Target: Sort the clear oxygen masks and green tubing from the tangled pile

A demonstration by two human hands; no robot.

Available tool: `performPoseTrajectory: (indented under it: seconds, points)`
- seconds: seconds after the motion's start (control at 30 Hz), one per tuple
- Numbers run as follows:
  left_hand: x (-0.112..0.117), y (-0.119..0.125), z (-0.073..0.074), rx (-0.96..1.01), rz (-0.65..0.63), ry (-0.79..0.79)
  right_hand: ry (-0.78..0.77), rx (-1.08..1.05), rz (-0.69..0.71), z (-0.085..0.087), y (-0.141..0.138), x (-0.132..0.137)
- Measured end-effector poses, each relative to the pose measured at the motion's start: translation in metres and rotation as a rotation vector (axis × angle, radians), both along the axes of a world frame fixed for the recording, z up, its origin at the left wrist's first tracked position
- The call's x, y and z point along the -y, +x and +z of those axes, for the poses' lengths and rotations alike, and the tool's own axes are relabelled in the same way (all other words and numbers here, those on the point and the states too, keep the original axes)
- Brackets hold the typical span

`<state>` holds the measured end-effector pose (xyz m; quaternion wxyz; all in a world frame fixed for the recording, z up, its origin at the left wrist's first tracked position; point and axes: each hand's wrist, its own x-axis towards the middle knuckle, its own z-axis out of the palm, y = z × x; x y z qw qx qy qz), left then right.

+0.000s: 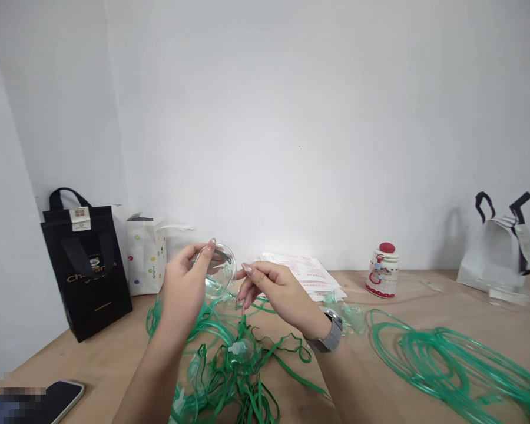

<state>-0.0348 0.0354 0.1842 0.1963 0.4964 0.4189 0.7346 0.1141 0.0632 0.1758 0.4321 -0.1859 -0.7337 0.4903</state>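
Observation:
My left hand [189, 262] grips a clear oxygen mask [227, 271] by its edge, thumb on the near side. A grey strip, perhaps its metal nose clip, shows near the top. Close to the mask's right edge is my right hand [269, 282], its thumb and forefinger drawn together and the other fingers curled down. Whatever those fingertips hold is too small to make out. Just under them lie tangled green straps [258, 391], mixed with several clear mask pieces [241, 349]. Coils of green tubing [212, 321] spread behind, partly hidden by my left forearm.
Another coil of green tubing [441, 353] lies at the right. Printed papers [311, 274] and a white-and-red jar [383, 274] stand toward the wall. A black bag [95, 277], a white dotted bag [143, 259], a phone [62, 400] and a white bag [490, 259] flank the table [110, 365].

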Motion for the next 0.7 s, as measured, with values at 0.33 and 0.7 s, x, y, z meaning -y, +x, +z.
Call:
performPoseTrajectory:
  seconds: [0.33,0.7]
  points:
    - [0.015,0.009,0.006,0.079,-0.114,0.046,0.031,0.034,0.014,0.001,-0.003,0.008]
    - [0.021,0.021,0.005,-0.155,0.098,0.083,0.106,0.091,-0.128,-0.003,-0.006,0.011]
